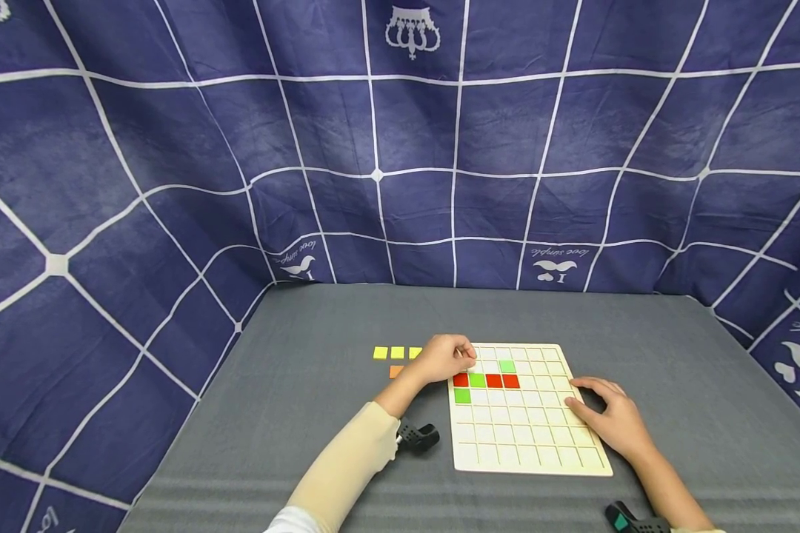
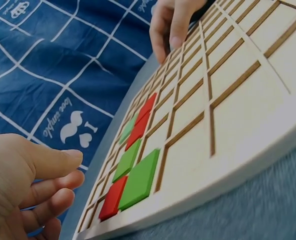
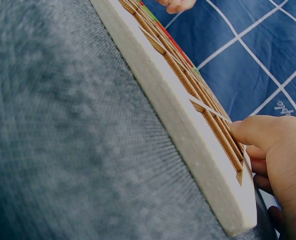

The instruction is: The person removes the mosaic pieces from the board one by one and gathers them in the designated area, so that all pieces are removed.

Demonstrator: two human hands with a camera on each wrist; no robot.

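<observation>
A pale wooden grid board (image 1: 533, 455) lies on the table with coloured square tiles in its cells. Red tiles (image 1: 503, 381) and a green tile (image 1: 477, 380) share one row; another green tile (image 1: 463, 396) sits below, a light green tile (image 1: 507, 366) above. My left hand (image 1: 445, 357) hovers over the board's upper left part. Its fingers are loosely curled, and no tile shows between thumb and fingers in the left wrist view. At the board's right edge rests my right hand (image 1: 610, 418), its thumb (image 3: 248, 131) touching the rim and its fingers spread.
Left of the board lie yellow tiles (image 1: 397, 353) and an orange tile (image 1: 396, 371), partly hidden by the left hand. Black wrist straps (image 1: 418, 437) show near both forearms. A blue curtain (image 1: 413, 148) with white lines hangs behind the grey table (image 1: 307, 414).
</observation>
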